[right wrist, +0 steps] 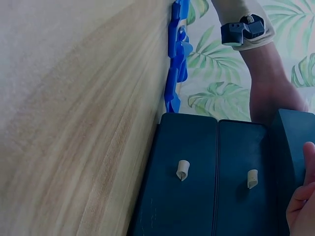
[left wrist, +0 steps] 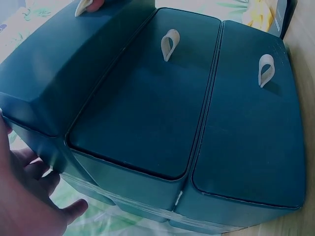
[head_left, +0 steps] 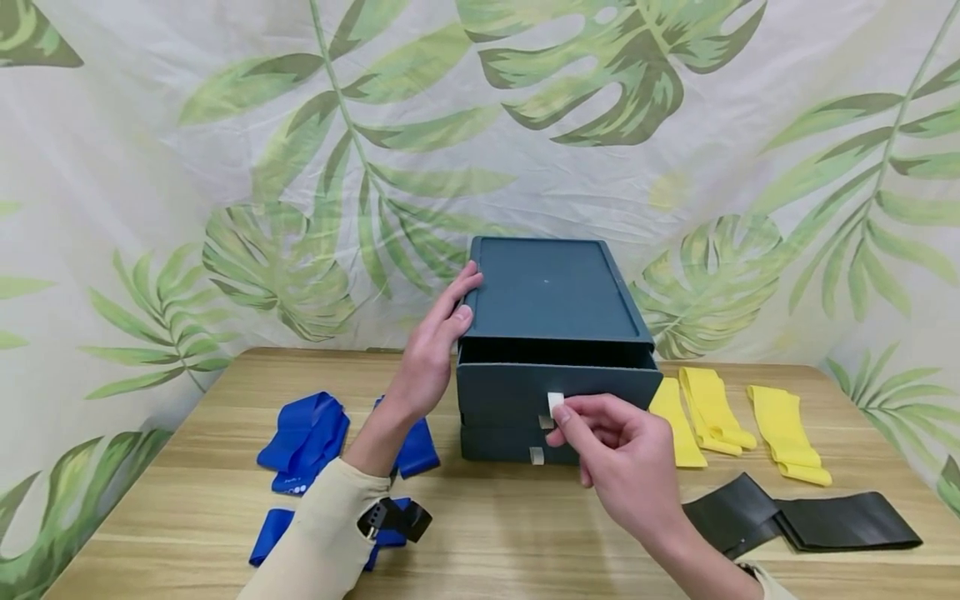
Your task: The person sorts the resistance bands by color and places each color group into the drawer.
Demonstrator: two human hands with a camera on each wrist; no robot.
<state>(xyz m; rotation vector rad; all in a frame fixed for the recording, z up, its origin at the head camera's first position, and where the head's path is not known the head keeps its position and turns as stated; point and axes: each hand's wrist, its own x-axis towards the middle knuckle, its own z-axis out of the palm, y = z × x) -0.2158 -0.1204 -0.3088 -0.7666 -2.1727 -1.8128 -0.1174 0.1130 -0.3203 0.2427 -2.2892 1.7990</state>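
Note:
A dark teal drawer unit (head_left: 551, 287) with three stacked drawers stands on the table, its top drawer (head_left: 502, 385) pulled partway out. Between thumb and fingers, my right hand (head_left: 633, 458) pinches the white pull tab (head_left: 555, 401) on that drawer's front. My left hand (head_left: 429, 360) rests along the unit's upper left side, fingers extended. In the left wrist view, looped tabs show on the middle drawer (left wrist: 142, 103) and the bottom drawer (left wrist: 246, 132), both closed. The inside of the top drawer looks dark.
Folded blue bands (head_left: 306, 437) lie on the wooden table (head_left: 517, 533) left of the unit, some partly behind my left arm. Yellow bands (head_left: 787, 433) lie to the right, with black bands (head_left: 847, 521) in front of them. A leaf-print cloth (head_left: 420, 192) hangs behind.

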